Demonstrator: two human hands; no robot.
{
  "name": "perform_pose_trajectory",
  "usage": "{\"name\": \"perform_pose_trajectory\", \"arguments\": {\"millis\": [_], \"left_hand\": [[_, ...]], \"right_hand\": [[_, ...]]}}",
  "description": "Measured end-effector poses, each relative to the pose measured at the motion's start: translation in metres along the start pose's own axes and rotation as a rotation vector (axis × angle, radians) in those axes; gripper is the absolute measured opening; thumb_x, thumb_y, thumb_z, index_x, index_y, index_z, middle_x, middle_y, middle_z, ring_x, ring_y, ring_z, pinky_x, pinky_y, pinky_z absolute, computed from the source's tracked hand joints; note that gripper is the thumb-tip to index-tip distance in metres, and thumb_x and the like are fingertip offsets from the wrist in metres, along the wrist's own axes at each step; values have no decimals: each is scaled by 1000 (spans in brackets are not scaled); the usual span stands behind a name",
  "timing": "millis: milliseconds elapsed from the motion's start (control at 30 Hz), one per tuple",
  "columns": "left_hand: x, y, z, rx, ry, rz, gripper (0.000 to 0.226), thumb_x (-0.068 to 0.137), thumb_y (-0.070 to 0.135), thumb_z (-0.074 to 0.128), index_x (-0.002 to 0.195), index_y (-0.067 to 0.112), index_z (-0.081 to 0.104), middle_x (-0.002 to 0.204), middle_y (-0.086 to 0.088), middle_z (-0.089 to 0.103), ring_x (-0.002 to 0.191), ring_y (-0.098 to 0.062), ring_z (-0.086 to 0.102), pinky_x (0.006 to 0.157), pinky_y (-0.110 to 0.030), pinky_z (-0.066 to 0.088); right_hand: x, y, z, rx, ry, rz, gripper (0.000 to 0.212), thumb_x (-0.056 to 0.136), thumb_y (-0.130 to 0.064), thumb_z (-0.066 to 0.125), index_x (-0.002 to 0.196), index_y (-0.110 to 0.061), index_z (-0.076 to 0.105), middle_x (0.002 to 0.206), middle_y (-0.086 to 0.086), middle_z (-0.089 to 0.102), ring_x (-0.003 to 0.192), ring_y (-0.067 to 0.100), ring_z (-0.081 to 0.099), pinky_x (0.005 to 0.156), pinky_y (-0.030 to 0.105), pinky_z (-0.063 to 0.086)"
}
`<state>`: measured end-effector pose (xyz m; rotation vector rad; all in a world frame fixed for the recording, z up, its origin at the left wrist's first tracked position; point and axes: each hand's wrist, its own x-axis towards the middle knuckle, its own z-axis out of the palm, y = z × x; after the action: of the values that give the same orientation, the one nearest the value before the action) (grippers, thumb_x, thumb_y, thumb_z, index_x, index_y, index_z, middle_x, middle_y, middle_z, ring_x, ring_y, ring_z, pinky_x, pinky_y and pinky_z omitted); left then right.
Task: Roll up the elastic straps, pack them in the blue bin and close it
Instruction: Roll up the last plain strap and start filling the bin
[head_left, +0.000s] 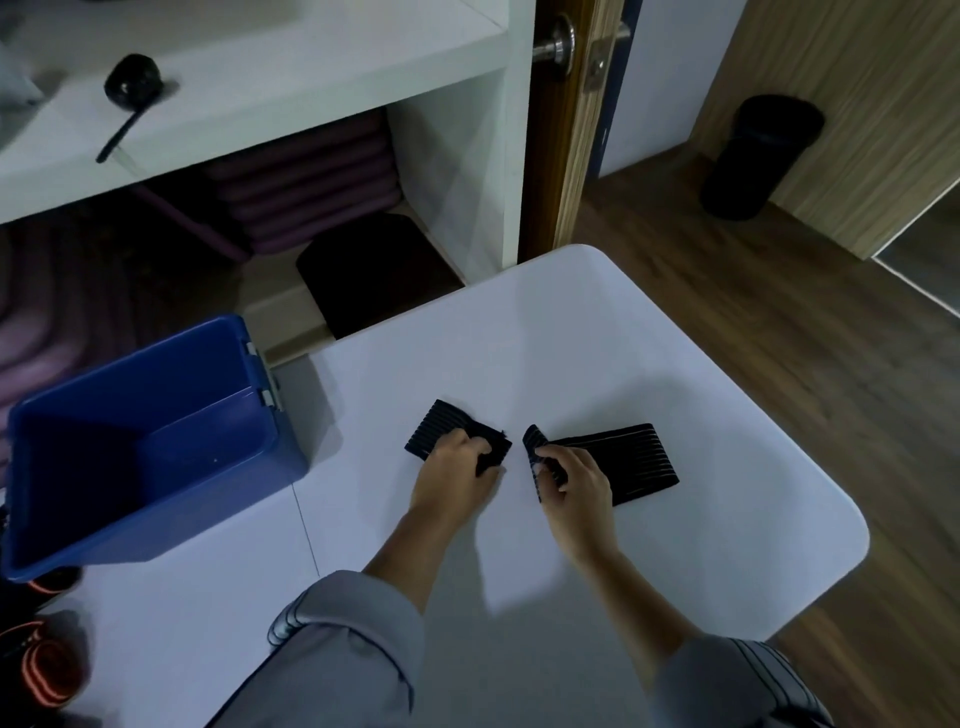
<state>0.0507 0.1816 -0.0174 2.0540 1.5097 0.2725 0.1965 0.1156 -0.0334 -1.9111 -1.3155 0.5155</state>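
Two black ribbed elastic straps lie on the white table (675, 364). My left hand (457, 467) grips the near end of the left strap (441, 421), fingers curled over its edge. My right hand (576, 480) pinches the folded left end of the right strap (623, 457), which stretches flat to the right. The blue bin (156, 441) stands open at the left of the table, and nothing shows inside it. No lid is in view.
Rolled black-and-orange straps (41, 660) sit at the table's lower left by the bin. White shelves (260, 78) behind hold a black strap roll (132, 78) and purple mats (311, 182). A black cylinder (758, 156) stands on the wood floor at right.
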Motion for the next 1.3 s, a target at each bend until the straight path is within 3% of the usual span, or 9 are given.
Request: {"name": "perform_pose_trajectory", "arguments": {"millis": [133,367,467,600,767,933,1067,1133,1300], "left_hand": [[7,-3,6,64,-32,-72,46,80,27,70,120,9,56,117,-9,50,117,-23,42,91,-35,46],[10,-5,-1,26,41,-35,33,82,-5,50,110,3,65,104,-14,62,101,-28,56,80,-31,47],[6,-2,-11,-52,132,-102,32,80,-1,48,105,6,67,102,-11,62,94,-26,58,75,-29,48],[2,0,-40,-201,176,-156,26,86,6,50,102,15,68,100,-3,59,93,-18,56,80,-24,43],[-10,6,-95,-313,134,-44,27,89,3,52,94,23,70,96,-3,58,86,-10,53,72,-10,37],[-32,25,-154,-355,101,113,32,89,2,56,87,31,69,95,-1,63,87,-14,58,71,-15,44],[-61,49,-203,-406,89,254,26,86,5,63,86,30,69,88,16,66,81,6,59,70,-4,43],[-75,59,-222,-417,133,315,23,83,8,67,85,30,69,88,16,67,81,6,59,75,-9,45],[-107,78,-255,-436,243,409,19,80,11,71,80,31,69,84,13,68,84,-11,63,81,-31,52]], "right_hand": [[0,1,1,1,-43,-5,29,78,-6,68,106,-15,66,100,4,65,78,23,63,72,38,55],[5,-2,-4,9,-31,-24,30,85,-6,60,114,-15,60,85,6,70,67,28,63,68,32,51],[8,-5,-8,22,-25,-32,23,92,-9,52,114,-11,58,87,7,69,76,27,63,72,34,49],[18,-18,-18,61,-53,-51,17,96,-9,46,110,-5,56,101,5,65,92,22,60,74,17,34],[33,-53,-36,82,-182,-46,21,95,-10,45,115,-9,52,104,4,61,95,21,54,78,27,37],[37,-104,-70,145,-186,-94,13,98,-18,44,107,-13,51,83,1,59,69,12,52,58,20,38],[35,-146,-100,187,-126,-173,17,97,-25,47,93,-12,56,76,15,62,66,20,54,58,24,39],[31,-168,-113,221,-119,-215,20,97,-26,47,86,-12,57,71,12,59,64,17,51,57,22,36],[15,-221,-139,250,-142,-351,24,97,-32,45,76,-24,55,64,-1,52,61,9,49,58,24,34]]}}
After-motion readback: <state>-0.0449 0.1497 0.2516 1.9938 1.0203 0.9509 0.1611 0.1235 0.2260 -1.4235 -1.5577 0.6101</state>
